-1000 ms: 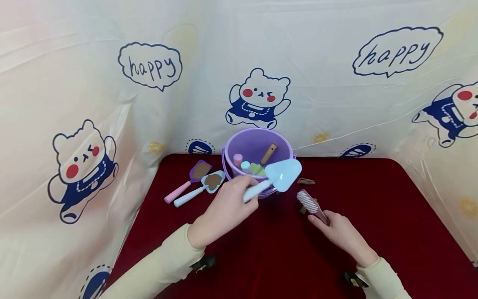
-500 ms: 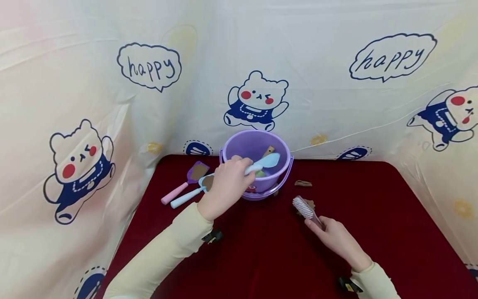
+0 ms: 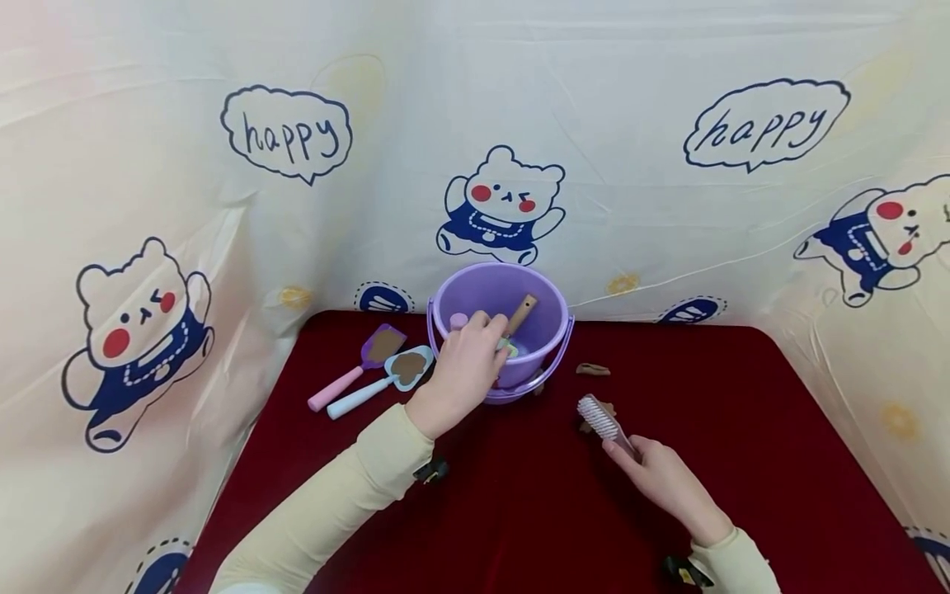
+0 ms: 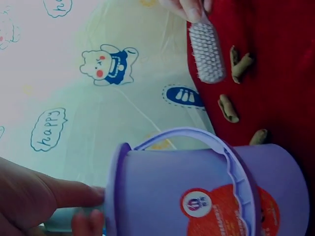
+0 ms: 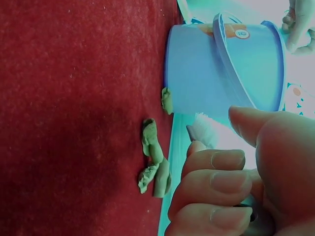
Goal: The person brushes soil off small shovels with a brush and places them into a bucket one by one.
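My left hand [image 3: 467,363] reaches over the near rim of the purple bucket [image 3: 530,375], fingers curled down inside it. In the left wrist view the light blue handle of a toy shovel [image 4: 61,221] shows between thumb and fingers; its blade is hidden in the bucket. A pink handle end [image 3: 459,321], a wooden handle [image 3: 523,312] and a green blade also show inside. My right hand [image 3: 664,478] grips a brush [image 3: 601,419] by its handle, white bristles facing up and left, above brown clay-like pieces [image 5: 153,147] on the red cloth.
Left of the bucket lie a purple shovel with a pink handle [image 3: 337,389] and a light blue shovel [image 3: 364,398], both with brown stuff in their blades. Another brown piece [image 3: 593,370] lies right of the bucket. A printed white curtain [image 3: 631,206] surrounds the table.
My left hand has brought the light blue shovel from above the bucket's front down into it. The right hand keeps the brush, almost still. The head view has shifted slightly.
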`<state>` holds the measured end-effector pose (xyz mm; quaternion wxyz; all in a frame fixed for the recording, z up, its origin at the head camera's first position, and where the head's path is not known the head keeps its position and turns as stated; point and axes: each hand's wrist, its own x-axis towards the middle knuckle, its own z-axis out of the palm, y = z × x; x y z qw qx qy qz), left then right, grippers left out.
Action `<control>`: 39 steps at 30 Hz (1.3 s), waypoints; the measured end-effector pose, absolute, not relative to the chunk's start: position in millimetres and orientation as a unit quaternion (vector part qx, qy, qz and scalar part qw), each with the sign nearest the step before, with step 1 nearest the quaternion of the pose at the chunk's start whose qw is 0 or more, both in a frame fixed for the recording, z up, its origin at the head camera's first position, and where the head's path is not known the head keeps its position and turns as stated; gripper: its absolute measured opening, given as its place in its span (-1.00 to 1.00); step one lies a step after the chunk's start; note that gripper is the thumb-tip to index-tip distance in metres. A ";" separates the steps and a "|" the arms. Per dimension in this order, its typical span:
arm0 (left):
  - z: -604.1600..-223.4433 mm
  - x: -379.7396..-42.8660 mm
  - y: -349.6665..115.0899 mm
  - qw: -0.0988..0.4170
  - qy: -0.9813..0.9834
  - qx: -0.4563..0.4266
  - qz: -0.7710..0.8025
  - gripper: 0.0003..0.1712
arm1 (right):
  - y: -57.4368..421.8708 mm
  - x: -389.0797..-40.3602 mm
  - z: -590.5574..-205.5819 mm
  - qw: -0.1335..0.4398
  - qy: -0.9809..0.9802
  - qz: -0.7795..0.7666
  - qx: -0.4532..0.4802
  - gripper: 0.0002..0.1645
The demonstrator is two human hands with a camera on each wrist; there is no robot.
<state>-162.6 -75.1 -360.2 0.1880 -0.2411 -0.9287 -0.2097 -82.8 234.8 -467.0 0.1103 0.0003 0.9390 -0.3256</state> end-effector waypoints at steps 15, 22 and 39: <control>-368.7 -160.8 -91.0 0.192 -0.926 -0.218 -0.241 -0.90 | 234.7 -86.4 -466.7 0.102 0.941 -0.321 -0.018 -0.45; -372.8 -152.7 -109.3 0.257 -0.906 -0.204 -0.267 -0.90 | 230.9 -85.8 -466.4 0.120 0.939 -0.322 -0.027 -0.41; -452.2 -174.0 -237.7 0.102 -0.961 -0.075 -0.246 -0.81 | 227.9 -83.9 -468.2 0.122 0.943 -0.307 -0.041 -0.42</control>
